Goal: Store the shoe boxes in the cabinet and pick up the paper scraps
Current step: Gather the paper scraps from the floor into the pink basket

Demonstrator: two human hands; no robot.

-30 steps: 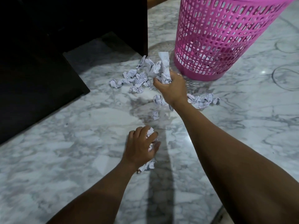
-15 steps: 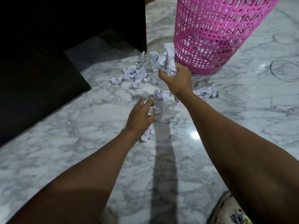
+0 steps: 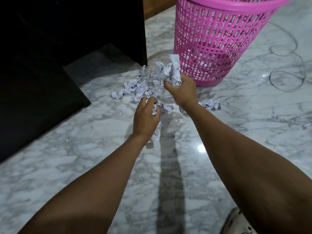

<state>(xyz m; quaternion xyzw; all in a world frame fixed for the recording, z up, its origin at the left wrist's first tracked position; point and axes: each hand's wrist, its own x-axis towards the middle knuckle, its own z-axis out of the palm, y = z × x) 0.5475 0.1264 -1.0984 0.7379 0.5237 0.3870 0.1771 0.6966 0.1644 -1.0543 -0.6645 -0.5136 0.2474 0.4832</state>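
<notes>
Marble floor [image 3: 236, 132] fills the head view. One right hand [image 3: 181, 92] curls its fingers round a bunch of crumpled paper [image 3: 173, 70] that sticks up above them, just beside one pink lattice basket [image 3: 211, 48]. One left hand [image 3: 145, 122] clenches a second wad [image 3: 157, 132], a tail hanging below its fingers. About a dozen loose paper scraps [image 3: 135, 86] lie beyond and between both sets of fingers. One dark cabinet [image 3: 50, 56] stands left of them.
</notes>
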